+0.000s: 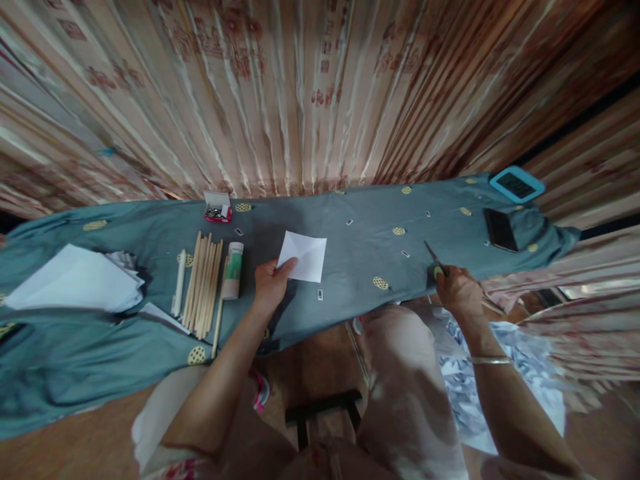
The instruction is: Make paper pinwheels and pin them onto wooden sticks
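My left hand [271, 283] pinches the lower left corner of a square white sheet of paper [309, 259] above the cloth, thumb on top. Faint crease lines cross the sheet. Over by the table's front edge on the right, my right hand [457, 290] is closed around the handles of a pair of scissors [437, 259]. The scissor blades point up and to the left, away from the paper. Left of my left hand stand a green-and-white cylindrical bottle [233, 270] and a bundle of thin wooden sticks [203, 283].
A patterned green cloth [350, 267] covers the long table. At left lie a stack of white paper [75, 280], a white pen [179, 283] and an open red box [219, 208] of small metal pieces. A blue-framed digital timer [517, 185] and a dark phone [500, 229] rest at right. Paper scraps [500, 387] pile below.
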Motion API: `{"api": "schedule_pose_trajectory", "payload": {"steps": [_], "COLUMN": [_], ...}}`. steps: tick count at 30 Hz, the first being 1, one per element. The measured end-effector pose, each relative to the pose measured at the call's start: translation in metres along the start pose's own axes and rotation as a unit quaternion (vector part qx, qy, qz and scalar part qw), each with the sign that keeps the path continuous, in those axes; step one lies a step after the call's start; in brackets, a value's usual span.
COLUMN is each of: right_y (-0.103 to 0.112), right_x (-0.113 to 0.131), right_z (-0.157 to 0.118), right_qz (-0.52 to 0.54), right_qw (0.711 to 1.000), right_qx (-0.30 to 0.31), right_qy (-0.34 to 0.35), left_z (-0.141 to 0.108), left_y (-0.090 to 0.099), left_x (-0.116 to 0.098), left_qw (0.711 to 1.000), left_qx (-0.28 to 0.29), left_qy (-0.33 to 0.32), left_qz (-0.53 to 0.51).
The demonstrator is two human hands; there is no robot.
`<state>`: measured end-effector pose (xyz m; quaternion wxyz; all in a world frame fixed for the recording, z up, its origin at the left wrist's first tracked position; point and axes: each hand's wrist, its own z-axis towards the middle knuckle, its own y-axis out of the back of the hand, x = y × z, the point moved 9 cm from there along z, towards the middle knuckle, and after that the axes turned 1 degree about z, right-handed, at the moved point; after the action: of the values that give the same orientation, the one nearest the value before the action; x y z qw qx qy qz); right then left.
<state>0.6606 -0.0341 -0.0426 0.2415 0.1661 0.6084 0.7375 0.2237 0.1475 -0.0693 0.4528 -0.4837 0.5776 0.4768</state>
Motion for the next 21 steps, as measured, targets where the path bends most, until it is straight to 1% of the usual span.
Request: {"api": "schedule_pose_trajectory", "payload": {"steps": [3, 5, 7, 8, 9, 11, 13, 14, 15, 16, 18, 20, 21], "right_y": [-0.003, -0.003, 0.002, 0.005, 0.005, 0.015, 0.02, 0.023, 0.025, 0.026, 0.026, 0.022, 0.019], "right_x": [-0.011, -0.02, -0.025, -0.023, -0.016, 0.016, 0.066, 0.095, 0.125, 0.153, 0.203, 0.24, 0.255], "right_z": [0.0, 0.0, -0.003, -0.006, -0.011, -0.017, -0.023, -0.024, -0.023, -0.021, -0.017, -0.013, -0.014], "right_qz": [-0.013, 0.027, 0.15, 0.238, 0.342, 0.429, 0.605, 0.668, 0.71, 0.738, 0.773, 0.802, 0.81], "right_qw": [0.998, 0.994, 0.976, 0.954, 0.915, 0.876, 0.757, 0.699, 0.651, 0.613, 0.557, 0.51, 0.492], "right_qx": [0.05, 0.081, 0.096, 0.101, 0.117, 0.137, 0.171, 0.191, 0.213, 0.235, 0.268, 0.281, 0.291], "right_qy": [-0.041, -0.075, -0.126, -0.153, -0.18, -0.173, -0.178, -0.17, -0.164, -0.156, -0.143, -0.135, -0.128], "left_z": [0.002, 0.003, 0.005, 0.006, 0.007, 0.009, 0.01, 0.01, 0.01, 0.01, 0.01, 0.01, 0.01], "left_y": [-0.002, -0.002, 0.0, 0.0, 0.002, 0.005, 0.009, 0.01, 0.011, 0.011, 0.012, 0.015, 0.016], "left_x": [0.0, 0.0, 0.001, 0.002, 0.002, 0.002, 0.001, 0.0, -0.001, -0.002, -0.004, -0.006, -0.006], "left_qw": [1.0, 1.0, 1.0, 1.0, 1.0, 0.999, 0.997, 0.995, 0.994, 0.993, 0.992, 0.992, 0.991], "left_qx": [0.001, -0.001, -0.004, -0.005, -0.008, -0.017, -0.029, -0.033, -0.036, -0.037, -0.038, -0.041, -0.042], "left_qy": [0.0, -0.005, -0.007, -0.008, -0.007, 0.0, 0.011, 0.016, 0.02, 0.023, 0.026, 0.027, 0.027], "left_qz": [-0.011, -0.016, -0.02, -0.023, -0.028, -0.045, -0.075, -0.09, -0.102, -0.111, -0.119, -0.12, -0.121]}}
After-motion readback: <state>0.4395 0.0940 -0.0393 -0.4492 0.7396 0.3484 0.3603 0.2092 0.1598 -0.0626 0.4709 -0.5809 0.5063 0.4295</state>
